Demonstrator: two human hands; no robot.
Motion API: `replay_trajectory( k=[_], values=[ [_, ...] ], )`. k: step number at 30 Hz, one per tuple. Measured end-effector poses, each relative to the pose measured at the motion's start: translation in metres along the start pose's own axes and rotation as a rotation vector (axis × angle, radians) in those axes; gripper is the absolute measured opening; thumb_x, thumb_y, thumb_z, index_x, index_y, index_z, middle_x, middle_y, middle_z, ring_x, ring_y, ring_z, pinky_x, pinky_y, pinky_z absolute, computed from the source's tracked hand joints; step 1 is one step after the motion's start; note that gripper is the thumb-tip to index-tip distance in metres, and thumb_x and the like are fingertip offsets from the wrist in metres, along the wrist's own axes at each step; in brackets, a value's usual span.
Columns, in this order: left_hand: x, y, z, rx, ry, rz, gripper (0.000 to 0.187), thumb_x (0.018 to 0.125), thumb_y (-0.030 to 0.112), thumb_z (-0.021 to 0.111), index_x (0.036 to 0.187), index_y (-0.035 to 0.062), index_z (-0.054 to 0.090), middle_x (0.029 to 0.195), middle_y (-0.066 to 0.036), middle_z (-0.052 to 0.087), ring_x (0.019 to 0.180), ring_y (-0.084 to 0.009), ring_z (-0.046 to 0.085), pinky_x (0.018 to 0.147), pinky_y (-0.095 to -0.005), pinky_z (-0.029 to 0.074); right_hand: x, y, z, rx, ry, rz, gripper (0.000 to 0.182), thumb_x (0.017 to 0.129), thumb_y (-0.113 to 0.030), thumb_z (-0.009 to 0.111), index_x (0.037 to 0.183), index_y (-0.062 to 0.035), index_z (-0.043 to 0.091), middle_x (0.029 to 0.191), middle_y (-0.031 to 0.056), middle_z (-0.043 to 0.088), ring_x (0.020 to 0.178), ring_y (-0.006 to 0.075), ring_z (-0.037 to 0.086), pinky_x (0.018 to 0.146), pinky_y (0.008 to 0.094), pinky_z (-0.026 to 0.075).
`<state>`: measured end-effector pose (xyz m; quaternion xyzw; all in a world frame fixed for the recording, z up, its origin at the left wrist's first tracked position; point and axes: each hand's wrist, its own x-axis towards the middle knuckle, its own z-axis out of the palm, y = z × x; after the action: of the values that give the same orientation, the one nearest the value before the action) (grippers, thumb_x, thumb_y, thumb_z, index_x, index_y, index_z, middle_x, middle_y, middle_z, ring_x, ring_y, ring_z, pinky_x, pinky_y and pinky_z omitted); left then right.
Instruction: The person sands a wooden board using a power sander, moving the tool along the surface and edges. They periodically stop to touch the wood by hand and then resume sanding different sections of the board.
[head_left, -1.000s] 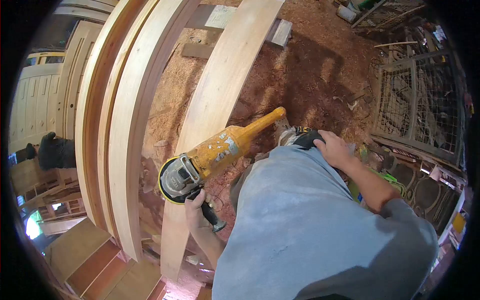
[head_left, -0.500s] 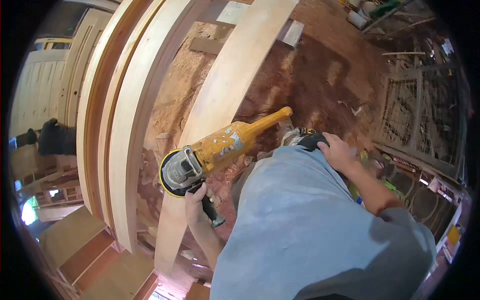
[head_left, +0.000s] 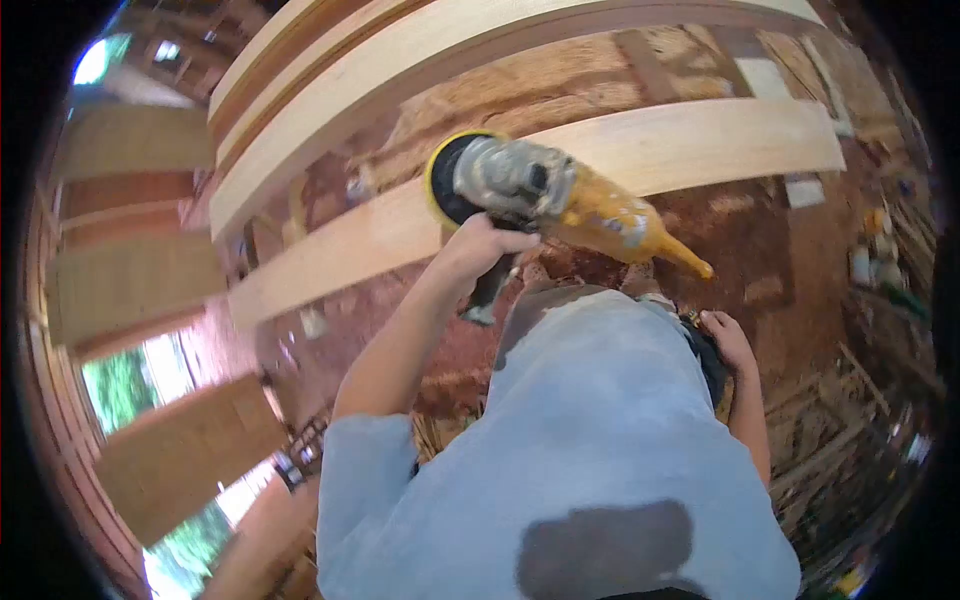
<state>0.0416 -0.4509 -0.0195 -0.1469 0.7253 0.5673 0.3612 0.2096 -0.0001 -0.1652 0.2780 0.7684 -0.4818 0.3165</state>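
A yellow power tool (head_left: 605, 212) with a grey metal head and a round yellow-edged disc hangs over a long pale board (head_left: 700, 150). My left hand (head_left: 478, 250) is wrapped round the dark side handle near the tool's head. The tool's narrow yellow end points right and down, with no hand on it. By the right side of my light blue shirt, my right hand (head_left: 728, 340) rests against something dark at my hip; its fingers are bent, and what they hold is partly hidden.
Several long planks (head_left: 400, 65) lie beyond the board. At the left are wooden panels (head_left: 130, 280) beside bright openings. Scrap wood and clutter (head_left: 880, 260) stand at the right, on the reddish floor (head_left: 740, 240).
The view has turned, so the boards now run across it. My left hand has lifted the tool, its end swinging downward right. The dark glove seen at the left is out of view.
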Motion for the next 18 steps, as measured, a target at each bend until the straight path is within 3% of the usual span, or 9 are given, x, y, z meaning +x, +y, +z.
replay_trajectory(
  k=[1,4,7,9,10,11,13,17,18],
  values=[
    [0.001,-0.004,-0.003,-0.009,0.032,-0.003,0.017,0.081,0.018,0.08,0.085,0.0022,0.074,0.073,-0.004,0.065,0.066,-0.0141,0.059,0.061,-0.0321,0.045,0.016,0.001,0.002,-0.033,-0.035,-0.014,0.05,0.097,-0.041,0.067,0.119,0.0041,0.07,0.112,0.0118,0.073,0.103,0.0204,0.065,0.093,0.0355,0.05],
    [-0.002,0.003,0.006,-0.06,0.064,-0.019,0.019,0.079,0.019,0.081,0.083,0.0019,0.073,0.072,-0.004,0.065,0.066,-0.0145,0.059,0.062,-0.0331,0.045,0.04,0.003,-0.008,-0.024,-0.192,0.034,0.049,0.097,-0.042,0.067,0.114,0.0035,0.072,0.111,0.0109,0.072,0.098,0.0186,0.063,0.089,0.0346,0.05],
    [-0.003,0.005,0.003,-0.006,0.001,-0.068,0.026,0.078,0.02,0.083,0.092,-0.0011,0.074,0.078,-0.005,0.067,0.07,-0.0163,0.06,0.066,-0.0339,0.047,0.027,-0.012,-0.004,-0.119,-0.16,0.007,0.046,0.096,-0.041,0.068,0.107,0.0035,0.073,0.105,0.0099,0.072,0.094,0.0177,0.062,0.084,0.0341,0.05],
    [-0.004,0.006,0.007,-0.014,0.046,-0.053,0.033,0.079,0.017,0.082,0.104,-0.0026,0.073,0.087,-0.007,0.069,0.077,-0.0171,0.062,0.073,-0.0342,0.049,0.014,-0.019,-0.006,-0.248,-0.108,-0.025,0.043,0.096,-0.039,0.067,0.101,0.0031,0.074,0.098,0.0104,0.073,0.091,0.0184,0.063,0.082,0.0351,0.05],
    [-0.009,0.01,0.011,-0.077,0.045,0.046,0.036,0.081,0.014,0.081,0.112,-0.0021,0.073,0.096,-0.006,0.071,0.084,-0.0167,0.063,0.079,-0.0342,0.05,0.016,-0.008,-0.009,-0.218,-0.13,-0.048,0.042,0.095,-0.038,0.066,0.101,0.003,0.073,0.096,0.0108,0.073,0.09,0.0188,0.063,0.082,0.0355,0.05],
    [-0.008,0.01,0.011,-0.104,0.038,0.006,0.038,0.082,0.012,0.079,0.117,-0.0016,0.071,0.102,-0.005,0.071,0.088,-0.0162,0.062,0.082,-0.0336,0.049,0.022,0.007,-0.008,-0.187,-0.153,-0.078,0.041,0.095,-0.037,0.065,0.101,0.0029,0.073,0.093,0.0113,0.073,0.089,0.0193,0.064,0.082,0.0359,0.051],
    [-0.01,0.01,0.013,-0.056,0.055,0.099,0.019,0.083,0.019,0.081,0.091,0.0068,0.07,0.072,-0.001,0.063,0.06,-0.0139,0.057,0.056,-0.0312,0.045,0.025,0.025,-0.014,-0.24,-0.215,-0.194,0.039,0.096,-0.035,0.063,0.102,0.0015,0.074,0.096,0.0127,0.073,0.09,0.0203,0.065,0.082,0.0374,0.051],
    [-0.013,0.014,0.014,-0.09,0.065,0.104,0.018,0.083,0.017,0.081,0.088,0.0067,0.067,0.069,-0.002,0.061,0.056,-0.0139,0.057,0.052,-0.0307,0.043,0.0,0.038,-0.014,-0.089,-0.268,-0.17,0.027,0.095,-0.027,0.064,0.098,-0.0023,0.075,0.09,0.0073,0.071,0.085,0.0193,0.064,0.072,0.0387,0.053],
    [-0.012,0.014,0.012,-0.085,0.052,0.085,0.017,0.083,0.016,0.081,0.087,0.0069,0.067,0.068,-0.002,0.061,0.055,-0.0137,0.056,0.051,-0.0307,0.043,-0.006,0.038,-0.014,-0.066,-0.277,-0.043,0.024,0.094,-0.026,0.065,0.098,-0.0037,0.074,0.087,0.0054,0.069,0.082,0.0182,0.063,0.069,0.0379,0.052]
  ],
)
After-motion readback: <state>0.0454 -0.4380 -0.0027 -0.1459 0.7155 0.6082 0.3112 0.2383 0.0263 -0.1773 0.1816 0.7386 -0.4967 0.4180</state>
